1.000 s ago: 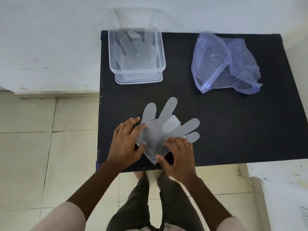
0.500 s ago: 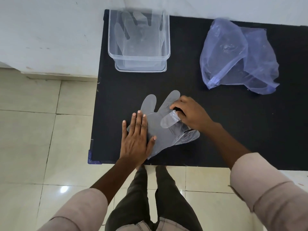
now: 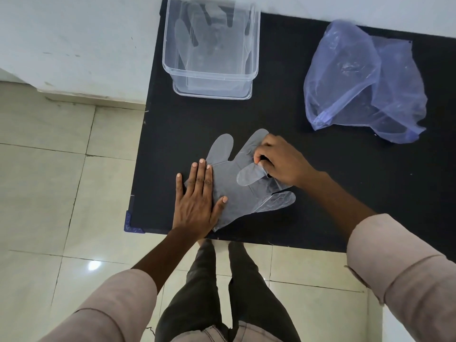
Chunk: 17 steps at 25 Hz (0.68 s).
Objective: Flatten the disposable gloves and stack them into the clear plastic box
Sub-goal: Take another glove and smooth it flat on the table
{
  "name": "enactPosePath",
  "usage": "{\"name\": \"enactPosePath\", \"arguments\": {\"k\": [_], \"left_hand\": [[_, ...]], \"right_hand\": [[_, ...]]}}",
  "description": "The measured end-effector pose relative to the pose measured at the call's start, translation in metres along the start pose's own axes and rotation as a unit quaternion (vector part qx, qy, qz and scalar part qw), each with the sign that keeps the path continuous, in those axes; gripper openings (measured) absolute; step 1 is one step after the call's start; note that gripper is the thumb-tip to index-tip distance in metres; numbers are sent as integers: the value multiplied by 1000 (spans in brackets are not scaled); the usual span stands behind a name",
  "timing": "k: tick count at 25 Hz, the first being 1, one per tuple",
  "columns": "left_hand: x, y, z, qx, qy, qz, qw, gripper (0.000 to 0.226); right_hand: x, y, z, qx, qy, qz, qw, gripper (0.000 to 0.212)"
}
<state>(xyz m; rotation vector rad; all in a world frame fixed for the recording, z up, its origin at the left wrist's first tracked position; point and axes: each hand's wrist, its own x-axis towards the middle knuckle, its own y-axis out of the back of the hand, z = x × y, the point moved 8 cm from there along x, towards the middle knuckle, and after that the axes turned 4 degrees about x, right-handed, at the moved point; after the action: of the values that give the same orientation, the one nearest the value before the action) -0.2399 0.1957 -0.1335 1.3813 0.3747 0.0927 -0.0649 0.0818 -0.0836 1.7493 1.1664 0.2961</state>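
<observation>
A clear disposable glove (image 3: 229, 183) lies on the black surface (image 3: 333, 174) near its front edge, cuff toward the person and fingers pointing away. The left hand (image 3: 197, 193) lies flat on the glove's left side, its grip spread wide with the palm down and the thumb angled out across the cuff area. The right hand (image 3: 278, 161) rests over the glove's upper right part, its grip pinching a glove finger that is folded back across the palm of the glove; the rounded tip of that folded finger points toward the left hand. Farther back on the surface, well apart from the hands, stands the clear plastic box (image 3: 212, 77), and flattened gloves (image 3: 209, 40) can be seen through its walls. To its right lies a crumpled bluish plastic bag (image 3: 357, 80).
</observation>
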Motion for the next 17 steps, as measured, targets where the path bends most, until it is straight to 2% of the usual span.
{"name": "enactPosePath", "arguments": {"k": [3,5,7,11,17], "left_hand": [[0,0,0,3,2,-4,1000,81],[0,0,0,2,3,-7,1000,81],[0,0,0,1,4,-9,1000,81],[0,1,0,3,2,-9,1000,81],[0,3,1,9,1,-6,1000,81]], "right_hand": [[2,0,3,-1,8,2,1000,7],[0,5,7,38,5,17,999,8],[-6,10,9,72,15,34,997,17],[-26,5,2,-6,67,46,997,50],[-34,4,3,-65,98,154,981,44]]}}
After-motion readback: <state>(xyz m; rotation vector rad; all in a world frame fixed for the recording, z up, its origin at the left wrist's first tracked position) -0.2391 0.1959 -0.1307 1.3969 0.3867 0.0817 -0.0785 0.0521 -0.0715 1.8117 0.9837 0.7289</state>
